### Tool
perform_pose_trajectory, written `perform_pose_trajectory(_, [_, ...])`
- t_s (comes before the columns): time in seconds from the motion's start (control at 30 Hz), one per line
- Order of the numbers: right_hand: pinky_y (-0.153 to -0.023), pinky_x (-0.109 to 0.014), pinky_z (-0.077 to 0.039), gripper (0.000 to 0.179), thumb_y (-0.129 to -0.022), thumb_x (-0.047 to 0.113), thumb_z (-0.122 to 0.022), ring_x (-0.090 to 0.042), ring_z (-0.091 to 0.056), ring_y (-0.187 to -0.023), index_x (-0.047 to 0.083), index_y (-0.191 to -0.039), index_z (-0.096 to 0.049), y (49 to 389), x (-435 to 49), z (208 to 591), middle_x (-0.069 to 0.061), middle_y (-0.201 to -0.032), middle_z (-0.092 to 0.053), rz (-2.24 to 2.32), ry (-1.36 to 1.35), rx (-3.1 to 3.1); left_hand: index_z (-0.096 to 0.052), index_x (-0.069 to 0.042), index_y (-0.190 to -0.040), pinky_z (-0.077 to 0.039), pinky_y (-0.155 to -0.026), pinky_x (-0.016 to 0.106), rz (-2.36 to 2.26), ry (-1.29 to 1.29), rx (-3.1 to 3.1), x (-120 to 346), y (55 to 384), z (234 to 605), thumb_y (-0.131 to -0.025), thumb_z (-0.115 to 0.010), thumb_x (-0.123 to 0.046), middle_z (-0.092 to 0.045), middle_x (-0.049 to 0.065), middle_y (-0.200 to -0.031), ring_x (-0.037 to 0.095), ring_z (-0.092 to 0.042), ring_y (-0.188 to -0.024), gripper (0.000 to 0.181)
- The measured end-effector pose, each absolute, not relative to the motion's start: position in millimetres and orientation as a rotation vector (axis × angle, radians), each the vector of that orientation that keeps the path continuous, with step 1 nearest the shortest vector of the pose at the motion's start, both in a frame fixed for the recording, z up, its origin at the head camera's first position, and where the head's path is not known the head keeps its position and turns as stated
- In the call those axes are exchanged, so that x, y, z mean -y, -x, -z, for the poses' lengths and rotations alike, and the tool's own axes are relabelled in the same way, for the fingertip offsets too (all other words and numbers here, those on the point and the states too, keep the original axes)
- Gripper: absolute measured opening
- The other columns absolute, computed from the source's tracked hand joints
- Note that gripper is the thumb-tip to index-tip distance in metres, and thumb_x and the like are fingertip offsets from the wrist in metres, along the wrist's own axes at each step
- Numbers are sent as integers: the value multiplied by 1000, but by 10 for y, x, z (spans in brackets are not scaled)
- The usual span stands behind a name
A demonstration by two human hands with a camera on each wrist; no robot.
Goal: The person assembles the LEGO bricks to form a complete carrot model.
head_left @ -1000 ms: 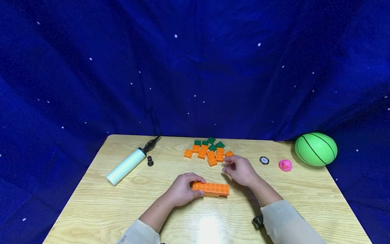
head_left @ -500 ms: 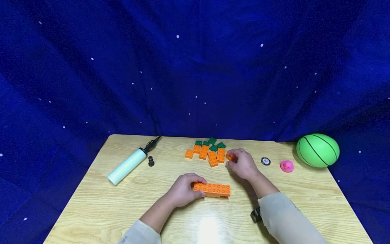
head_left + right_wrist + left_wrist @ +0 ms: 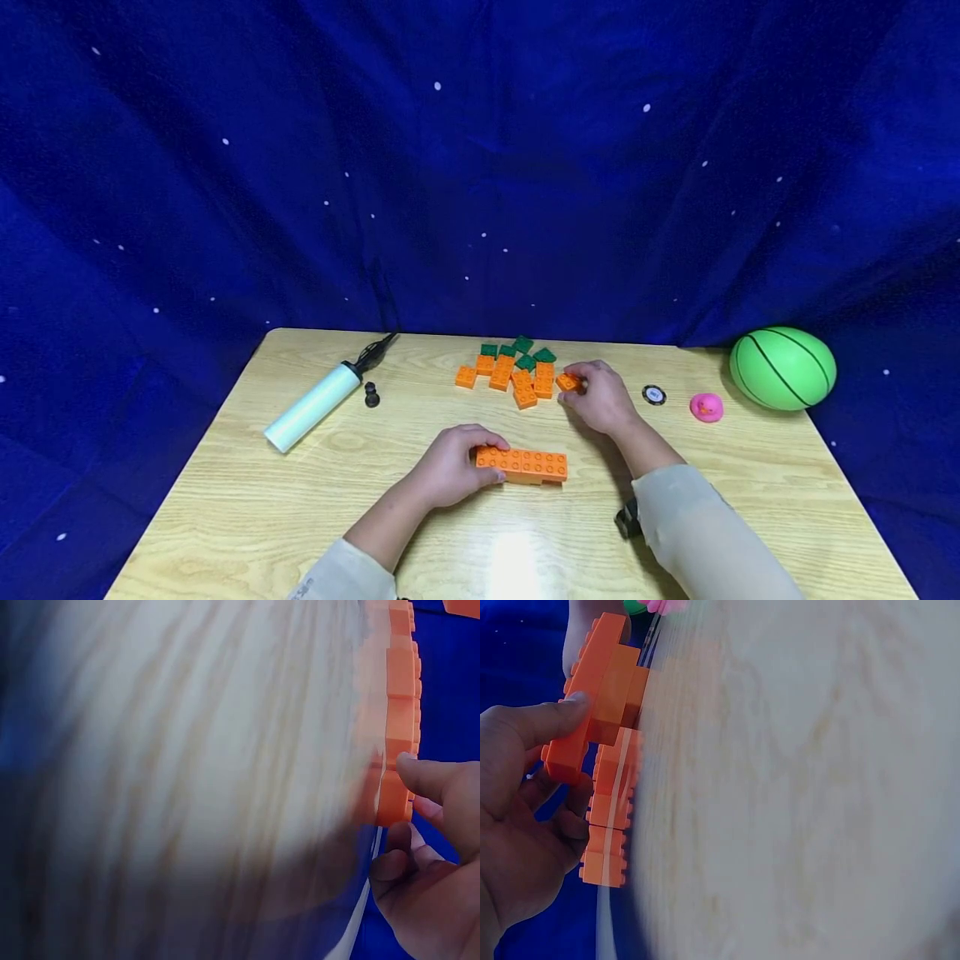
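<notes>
In the head view my left hand point(image 3: 447, 468) grips the left end of a long block of joined orange toy bricks point(image 3: 532, 464), thumb on the near side. The left wrist view shows this orange block point(image 3: 606, 675) is stepped, with smaller bricks fixed under the long top layer. Farther back, my right hand point(image 3: 600, 398) pinches a small orange brick point(image 3: 567, 382) at the right end of a cluster of loose orange bricks point(image 3: 501, 372). The right wrist view has the thumb at the near side of that brick point(image 3: 395, 796). Several green bricks point(image 3: 522, 343) lie behind the cluster.
At the left lie a pale hand pump point(image 3: 315, 408) with a black end and a small black pawn point(image 3: 371, 396). To the right are a poker chip point(image 3: 654, 395), a pink rubber duck point(image 3: 706, 407) and a green ball point(image 3: 782, 368). A blue curtain point(image 3: 480, 167) hangs behind the table.
My right hand has reached farther back and slightly right, and its fingers have taken hold of the small orange brick. My left hand keeps its grip on the long block.
</notes>
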State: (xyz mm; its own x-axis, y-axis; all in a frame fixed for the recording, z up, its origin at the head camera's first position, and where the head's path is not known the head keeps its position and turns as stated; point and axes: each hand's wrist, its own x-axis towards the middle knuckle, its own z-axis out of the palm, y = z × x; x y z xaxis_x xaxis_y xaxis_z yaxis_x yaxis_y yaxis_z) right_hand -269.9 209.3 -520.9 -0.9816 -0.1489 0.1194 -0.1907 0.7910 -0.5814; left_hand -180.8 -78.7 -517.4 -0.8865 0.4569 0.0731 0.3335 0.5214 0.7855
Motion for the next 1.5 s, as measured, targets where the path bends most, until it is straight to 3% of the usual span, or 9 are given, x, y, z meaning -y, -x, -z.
perform_pose_trajectory(0.37, [-89, -48, -53, 29, -92, 16, -78, -30, -66, -103, 8, -119, -72, 2683, -2114, 5225, -13, -115, -70, -965, -184, 2935, -77, -28, -109, -47, -105, 42, -1326, -687, -2600, 783, 1805, 5191, -83, -90, -21, -69, -18, -107, 12, -63, -111, 30])
perform_pose_trajectory(0.9, [-82, -45, -55, 30, -92, 16, -76, -25, -66, -95, 10, -121, -74, 2468, -2174, 5198, -12, -116, -70, -1001, -215, 2899, -76, -29, -110, -48, -104, 42, -1315, -678, -2610, 783, 1803, 5176, -83, -90, -21, -69, -18, -108, 13, -63, -111, 31])
perform_pose_trajectory(1.13, [-68, -35, -51, 30, -92, 12, -75, -15, -63, -75, 11, -121, -74, 2343, -2169, 5155, -13, -116, -69, -1100, -234, 2871, -77, -28, -110, -48, -104, 43, -1318, -673, -2608, 780, 1794, 5165, -83, -89, -20, -69, -17, -108, 13, -63, -111, 31])
perform_pose_trajectory(1.5, [-61, -30, -47, 28, -92, 8, -74, -8, -57, -58, 13, -120, -74, 2129, -2140, 5033, -12, -118, -67, -1092, -346, 2833, -77, -28, -110, -47, -106, 44, -1316, -655, -2603, 771, 1781, 5140, -83, -89, -20, -69, -16, -110, 15, -63, -114, 31])
